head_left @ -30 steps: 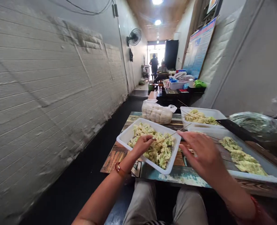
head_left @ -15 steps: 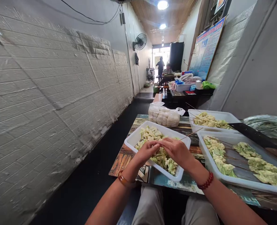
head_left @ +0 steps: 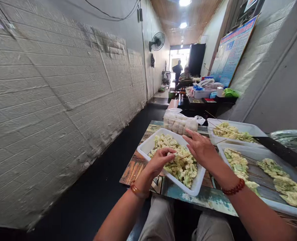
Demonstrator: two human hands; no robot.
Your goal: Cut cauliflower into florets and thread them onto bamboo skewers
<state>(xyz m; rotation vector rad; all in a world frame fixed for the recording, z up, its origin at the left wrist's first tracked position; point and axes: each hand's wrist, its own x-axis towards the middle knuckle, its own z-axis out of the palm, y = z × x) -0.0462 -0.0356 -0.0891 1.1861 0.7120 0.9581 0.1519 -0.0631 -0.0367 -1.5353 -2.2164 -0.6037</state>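
Note:
My left hand (head_left: 162, 160) is over the near white tray (head_left: 143, 150), thumb and fingers pinched around a thin bamboo skewer (head_left: 184, 157). The skewer points right and passes beneath my right hand; whether a floret is on its tip is hard to see. Above the tray's right rim, my right hand (head_left: 201, 147) is open with its fingers spread. Loose cauliflower florets (head_left: 186, 170) fill the tray below both hands, and my right hand hides part of its far right side.
To the right, a second tray (head_left: 266, 199) holds skewered cauliflower (head_left: 238, 164), with another tray (head_left: 256, 129) behind it. A clear bag of pale round items (head_left: 179, 124) stands at the table's far edge. A brick-patterned wall (head_left: 63, 100) runs along the left. Two people are far back.
My hands have moved apart. My right hand has lifted away to the right and its fingers have opened, while my left stays over the florets. The view has shifted slightly left.

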